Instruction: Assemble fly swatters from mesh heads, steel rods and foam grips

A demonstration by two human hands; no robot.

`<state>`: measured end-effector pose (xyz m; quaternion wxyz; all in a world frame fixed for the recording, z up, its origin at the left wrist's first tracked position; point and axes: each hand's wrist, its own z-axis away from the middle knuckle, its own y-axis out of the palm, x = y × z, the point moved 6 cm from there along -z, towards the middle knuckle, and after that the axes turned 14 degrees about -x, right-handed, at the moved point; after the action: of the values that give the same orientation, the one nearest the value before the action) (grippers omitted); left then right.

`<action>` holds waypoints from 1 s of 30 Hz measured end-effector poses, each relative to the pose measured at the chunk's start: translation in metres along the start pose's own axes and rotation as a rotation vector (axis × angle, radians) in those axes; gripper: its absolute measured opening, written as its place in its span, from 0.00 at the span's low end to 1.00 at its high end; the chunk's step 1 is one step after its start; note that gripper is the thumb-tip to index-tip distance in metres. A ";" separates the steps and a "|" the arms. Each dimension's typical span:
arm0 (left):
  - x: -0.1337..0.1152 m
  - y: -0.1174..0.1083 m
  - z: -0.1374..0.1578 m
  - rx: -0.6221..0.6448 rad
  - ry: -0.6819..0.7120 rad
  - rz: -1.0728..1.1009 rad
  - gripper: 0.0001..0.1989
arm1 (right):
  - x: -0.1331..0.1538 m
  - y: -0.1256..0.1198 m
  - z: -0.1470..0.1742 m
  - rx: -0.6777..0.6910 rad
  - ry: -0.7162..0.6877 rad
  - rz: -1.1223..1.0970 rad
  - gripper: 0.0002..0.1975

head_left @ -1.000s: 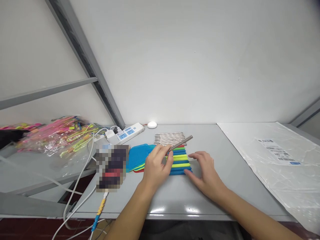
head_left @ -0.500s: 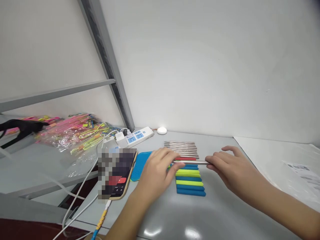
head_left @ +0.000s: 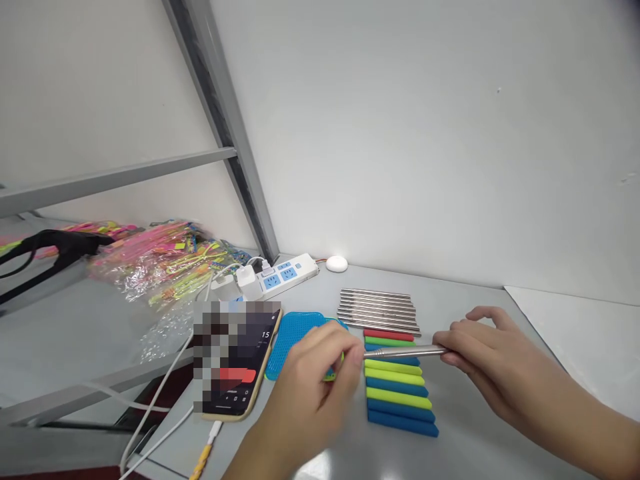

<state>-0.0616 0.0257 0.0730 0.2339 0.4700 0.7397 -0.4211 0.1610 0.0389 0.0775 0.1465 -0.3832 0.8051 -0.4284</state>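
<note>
A shiny metal rod spans the gap between my hands, above a column of coloured sleeves. Its left part looks narrower and ringed. My left hand is closed, thumb and fingers pinching the rod's left end, which they hide. My right hand is closed round the right end, one finger lifted away. Below the rod lie several blue and yellow-green foam-like sleeves side by side, with a red sleeve at the far end. Behind them several similar metal rods lie in a row.
Left of the sleeves lies a blue mesh pad, partly behind my left hand. A phone with a cable and a power strip are further left. Bagged colourful items lie on the shelf. A white sheet is at right.
My left hand has turned, its fingertips now closed on the rod's left end, where a narrower ringed part shows. My right hand still grips the other end. The camera view has shifted slightly.
</note>
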 end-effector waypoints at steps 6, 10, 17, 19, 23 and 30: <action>-0.006 0.007 -0.003 0.001 0.036 0.009 0.08 | -0.010 0.009 0.000 0.045 0.023 -0.054 0.07; -0.005 0.010 -0.013 -0.023 0.019 -0.022 0.09 | -0.013 0.023 0.003 0.203 0.142 -0.191 0.09; 0.009 0.019 -0.002 -0.304 -0.003 -0.238 0.20 | -0.080 0.067 -0.032 0.170 0.536 -0.309 0.14; 0.002 0.037 0.008 -0.205 0.173 -0.173 0.17 | -0.101 0.088 -0.050 0.134 0.566 -0.277 0.14; -0.013 0.068 0.027 -0.093 0.597 -0.199 0.04 | -0.118 0.131 -0.072 0.174 0.497 -0.258 0.13; -0.006 0.087 0.035 -0.068 0.699 -0.229 0.08 | -0.126 0.153 -0.068 0.255 0.499 -0.268 0.14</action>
<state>0.0174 0.0112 0.0240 -0.0660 0.4917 0.8361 -0.2339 0.1315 0.2236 -0.0167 -0.0665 -0.3478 0.6982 -0.6222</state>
